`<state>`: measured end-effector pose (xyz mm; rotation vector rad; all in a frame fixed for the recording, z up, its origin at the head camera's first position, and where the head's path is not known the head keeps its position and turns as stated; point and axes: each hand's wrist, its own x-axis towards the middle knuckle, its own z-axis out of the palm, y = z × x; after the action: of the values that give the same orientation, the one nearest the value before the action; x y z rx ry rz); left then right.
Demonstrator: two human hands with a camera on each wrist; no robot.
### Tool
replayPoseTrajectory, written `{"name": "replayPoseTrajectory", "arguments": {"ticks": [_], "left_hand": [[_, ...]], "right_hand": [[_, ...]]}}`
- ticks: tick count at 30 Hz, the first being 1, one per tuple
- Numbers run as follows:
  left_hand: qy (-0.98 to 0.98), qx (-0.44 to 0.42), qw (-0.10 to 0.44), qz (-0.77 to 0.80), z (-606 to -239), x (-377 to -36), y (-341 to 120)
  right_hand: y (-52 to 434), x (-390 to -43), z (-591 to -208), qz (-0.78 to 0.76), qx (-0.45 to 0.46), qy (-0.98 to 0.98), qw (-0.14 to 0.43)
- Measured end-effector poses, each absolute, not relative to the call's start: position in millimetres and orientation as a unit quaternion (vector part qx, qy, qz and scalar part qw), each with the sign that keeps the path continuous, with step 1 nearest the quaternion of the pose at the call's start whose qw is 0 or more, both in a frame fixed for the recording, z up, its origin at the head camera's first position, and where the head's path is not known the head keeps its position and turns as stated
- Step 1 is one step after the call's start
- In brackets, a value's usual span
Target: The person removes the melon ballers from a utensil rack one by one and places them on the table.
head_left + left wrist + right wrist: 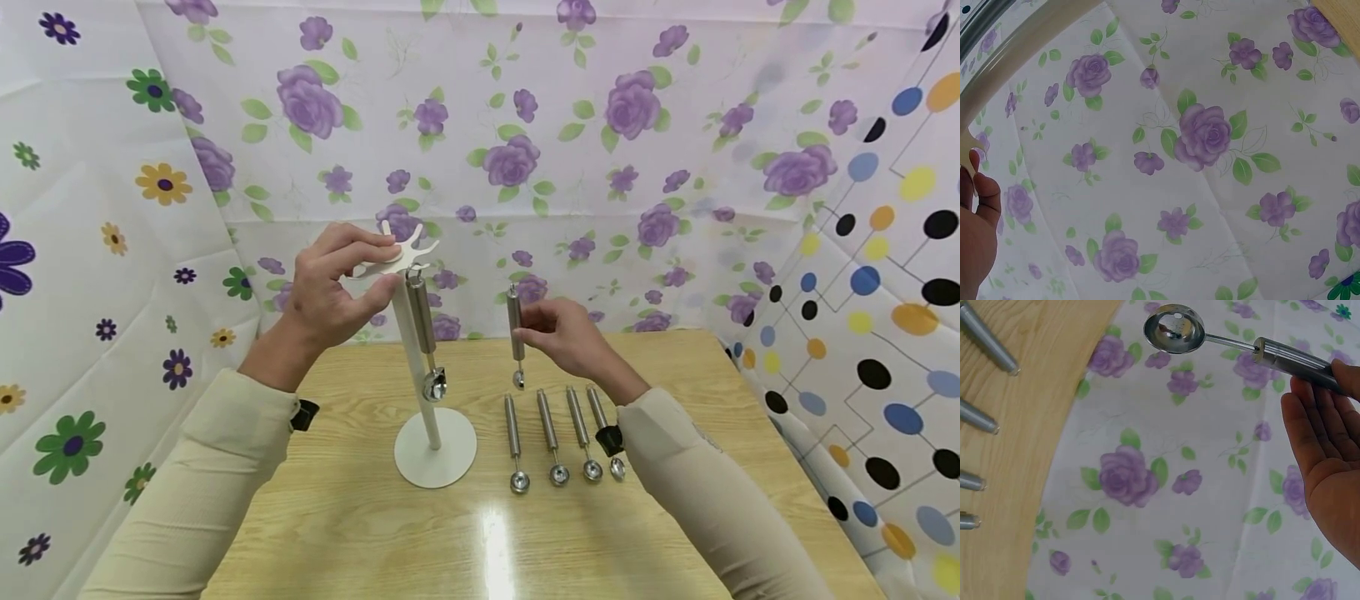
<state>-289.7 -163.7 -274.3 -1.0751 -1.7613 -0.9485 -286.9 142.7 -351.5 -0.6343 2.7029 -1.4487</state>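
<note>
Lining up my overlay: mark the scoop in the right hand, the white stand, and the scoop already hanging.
held scoop (515,325), head view, handle
white stand (435,457), head view, base
hanging scoop (422,317), head view, handle

The left hand is cut off by the left wrist view's edge, its grip out of sight.

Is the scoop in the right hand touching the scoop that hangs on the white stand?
Apart. The head view shows floral backdrop between the held scoop in the right hand and the hanging scoop on the stand.
</note>
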Motion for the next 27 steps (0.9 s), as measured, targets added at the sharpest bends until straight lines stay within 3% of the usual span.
{"name": "replayPoseTrajectory", "arguments": {"ticks": [27], "left_hand": [[-0.698,-0.425,0.450,-0.361,-275,-291,-160]], "right_hand": [[219,-281,-406,-0.431,-0.111,0.895,-0.020]]}}
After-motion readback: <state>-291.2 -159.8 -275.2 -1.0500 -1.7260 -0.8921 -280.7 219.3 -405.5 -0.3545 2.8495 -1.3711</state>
